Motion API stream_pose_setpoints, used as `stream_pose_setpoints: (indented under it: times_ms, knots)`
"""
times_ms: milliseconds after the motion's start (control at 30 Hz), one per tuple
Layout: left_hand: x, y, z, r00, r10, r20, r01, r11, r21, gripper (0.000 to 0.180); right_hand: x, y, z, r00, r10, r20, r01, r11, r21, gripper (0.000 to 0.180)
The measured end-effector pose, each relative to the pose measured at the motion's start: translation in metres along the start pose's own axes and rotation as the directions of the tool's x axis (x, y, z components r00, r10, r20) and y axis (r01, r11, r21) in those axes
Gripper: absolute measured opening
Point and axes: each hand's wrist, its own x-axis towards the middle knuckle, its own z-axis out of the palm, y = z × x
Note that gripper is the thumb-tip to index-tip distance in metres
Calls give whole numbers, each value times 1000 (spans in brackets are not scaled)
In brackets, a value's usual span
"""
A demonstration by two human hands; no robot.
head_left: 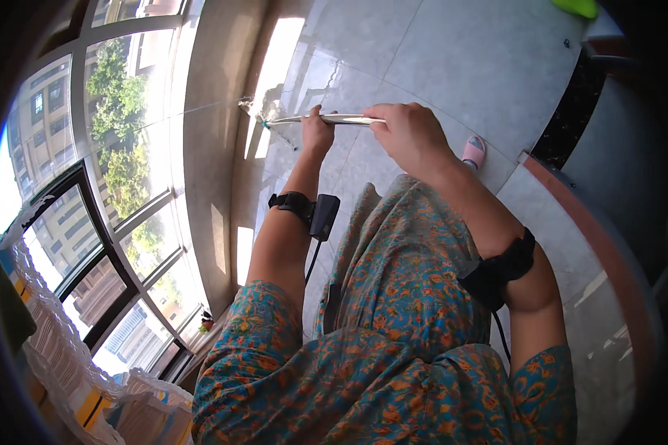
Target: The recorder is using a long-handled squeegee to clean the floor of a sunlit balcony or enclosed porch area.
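My left hand [318,133] and my right hand [412,137] are both raised in front of me, above the tiled floor. Between them stretches a slim, pale, flat object [349,119], seen nearly edge-on, so its kind is unclear. The left fingers close on its middle part, thumb on top. At its right end the right hand pinches it, its fingers partly hidden behind the back of the hand. The object's thin left end reaches toward the window wall, near a small whitish and teal bit [264,124] that I cannot make out.
A large window [126,141] above a low wall [211,141] runs along the left. Plastic-wrapped packages [89,393] are piled at the lower left. A small potted plant [205,323] stands by the sill. A foot in a pink slipper [474,151] shows on the floor, with a dark speckled strip [568,111] farther right.
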Motion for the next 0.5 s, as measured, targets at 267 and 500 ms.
stream_pose_setpoints:
  times_ms: [267, 500]
  knots:
    - [34, 240, -18, 992, 121, -31, -125, 937, -326, 53, -53, -23, -182, 928, 136, -347, -120, 991, 67, 21]
    - [50, 305, -43, 939, 329, -99, -334, 807, -486, 43, -82, -43, -205, 896, -21, -444, -23, 995, -94, 20]
